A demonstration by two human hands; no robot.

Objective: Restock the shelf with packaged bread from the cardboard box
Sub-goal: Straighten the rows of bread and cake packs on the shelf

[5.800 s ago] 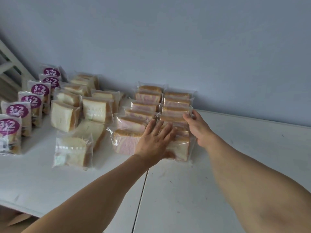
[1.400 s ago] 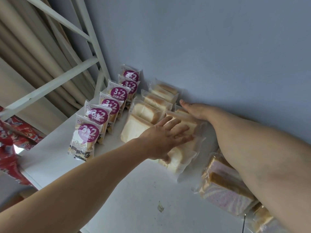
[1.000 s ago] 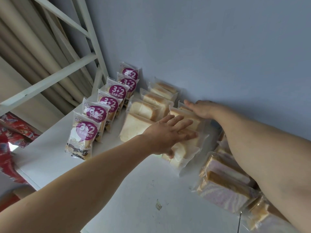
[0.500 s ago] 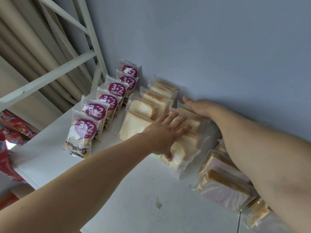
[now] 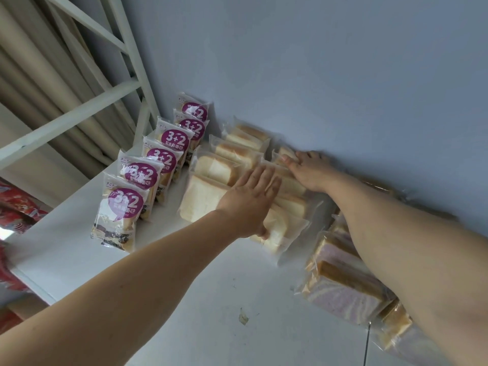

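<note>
1. Left hand point(image 5: 248, 199) lies flat, fingers straight, palm down on the white bread row point(image 5: 285, 207) – pressing, not gripping; prob. to keep the packs leaning in line
2. Right hand point(image 5: 307, 169) reaches to the far end of that row, by the wall point(image 5: 343, 75), fingers mostly straight & touching the rearmost pack; nothing pinched as far as I can see. Looks like it backstops the row while the left squares it up
3. White row sits mid-shelf point(image 5: 184, 299), running from the front toward the wall; front pack point(image 5: 277, 233) tilts outward, w/ its loose wrapper edge sticking out
4. Left of the white row: another clear-wrapped stack point(image 5: 219, 170), then "3+2" packs point(image 5: 124, 207) standing upright in a file, labels facing front so they read from the aisle
5. Right of the white row: purple-swirl packs point(image 5: 343, 283), partly hidden under the right forearm
6. Cardboard box not in view; so this seems a tidying step, w/ no pack being carried now
7. Risk, as I judge it: soft bread, so too much palm pressure could squash slices
</note>
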